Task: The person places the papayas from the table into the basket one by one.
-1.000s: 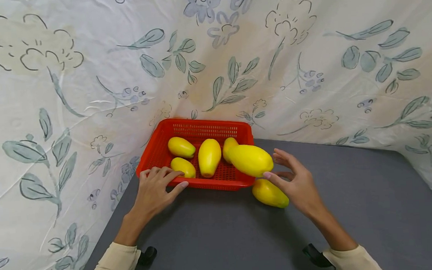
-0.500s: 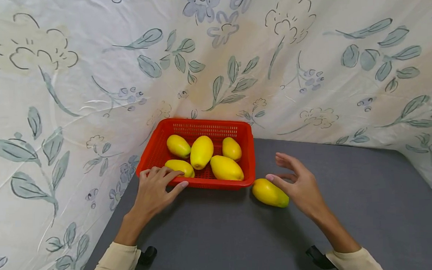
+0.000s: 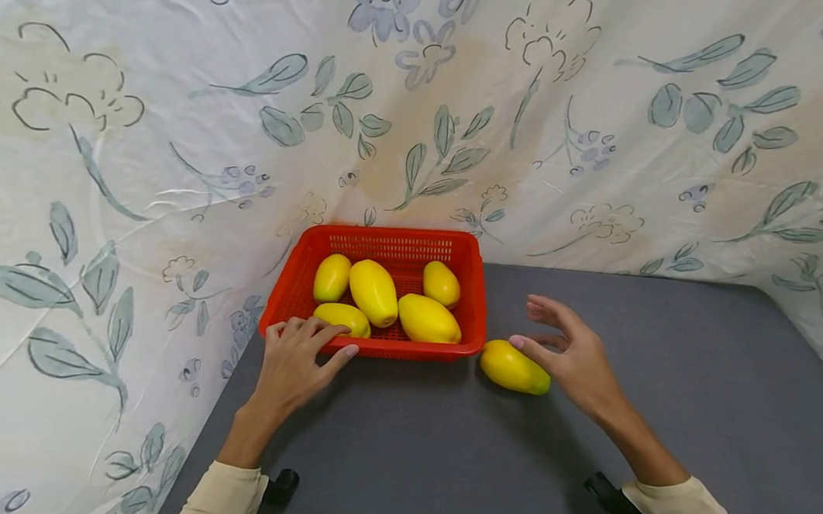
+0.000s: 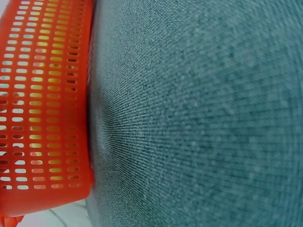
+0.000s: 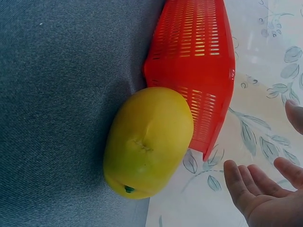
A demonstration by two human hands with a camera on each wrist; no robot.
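A red plastic basket point(image 3: 466, 301) with slotted walls stands on the dark table and holds several yellow oval fruits point(image 3: 373, 292), papaya-like in shape. My left hand point(image 3: 297, 364) grips its front rim near the left corner, fingers over the edge and thumb outside; the left wrist view shows only the slotted wall point(image 4: 42, 109) and cloth. One more yellow fruit point(image 3: 513, 368), greenish at one end, lies outside by the front right corner. Just right of that fruit hovers my right hand point(image 3: 573, 357), fingers spread and holding nothing. Between it and the fruit point(image 5: 147, 142) the right wrist view shows a gap.
A grey cloth-covered table point(image 3: 421, 443) extends in front and to the right. Floral fabric point(image 3: 558, 125) hangs behind the basket and along the left side. Black wrist devices point(image 3: 281, 487) sit at both sleeves.
A large yellow fruit beside my right hand has dropped into the basket's front right part. The fruits at the left inside have shifted and turned. My right hand has moved slightly; the left stays put.
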